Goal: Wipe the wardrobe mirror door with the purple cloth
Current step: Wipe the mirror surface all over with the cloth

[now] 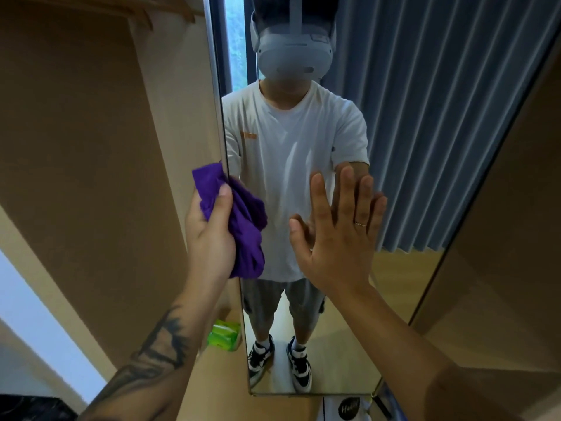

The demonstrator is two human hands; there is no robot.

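Note:
The wardrobe mirror door (409, 141) stands tall in front of me and reflects a person in a white shirt and a blue curtain. My left hand (209, 232) grips the crumpled purple cloth (243, 226) against the mirror's left edge, thumb on top of the cloth. My right hand (337, 229) lies flat on the glass to the right of the cloth, fingers straight and spread, a ring on one finger. Part of the cloth is hidden behind my left hand.
The open wardrobe's tan inner panels (91, 147) lie to the left of the door, another tan panel (516, 238) to the right. A green package (223, 335) sits low inside the wardrobe by the mirror's edge. A dark object (30, 408) is at the bottom left.

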